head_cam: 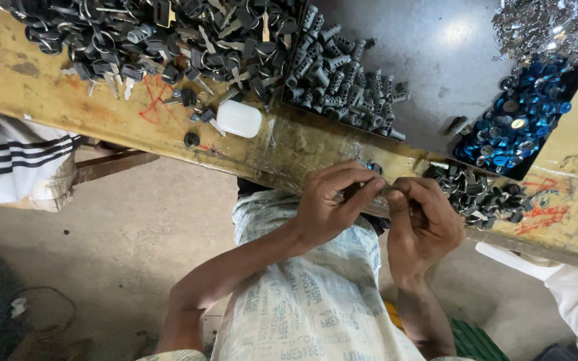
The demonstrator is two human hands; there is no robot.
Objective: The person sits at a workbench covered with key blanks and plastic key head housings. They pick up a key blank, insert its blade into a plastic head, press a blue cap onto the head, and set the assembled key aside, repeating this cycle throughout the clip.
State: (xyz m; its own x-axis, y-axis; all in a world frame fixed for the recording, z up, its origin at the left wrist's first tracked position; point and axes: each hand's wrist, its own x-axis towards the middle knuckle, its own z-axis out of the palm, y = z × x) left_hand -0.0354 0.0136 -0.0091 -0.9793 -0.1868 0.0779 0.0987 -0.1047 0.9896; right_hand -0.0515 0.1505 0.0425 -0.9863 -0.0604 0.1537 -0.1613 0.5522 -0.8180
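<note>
A small white rounded case (239, 118) lies on the yellow workbench (55, 93) beside the dark keys (135, 33)

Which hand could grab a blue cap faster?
Probably the right hand. It sits nearer the blue caps heaped at the tray's right end. The left hand is farther off, and both pinch a small part between them.

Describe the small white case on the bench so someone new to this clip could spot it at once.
Start at the long yellowish wooden bench, then find the big heap of black-headed keys along its far side. The white case lies at that heap's near edge, left of the grey cylinders. It is the only smooth, rounded white thing among dark metal parts.
</note>
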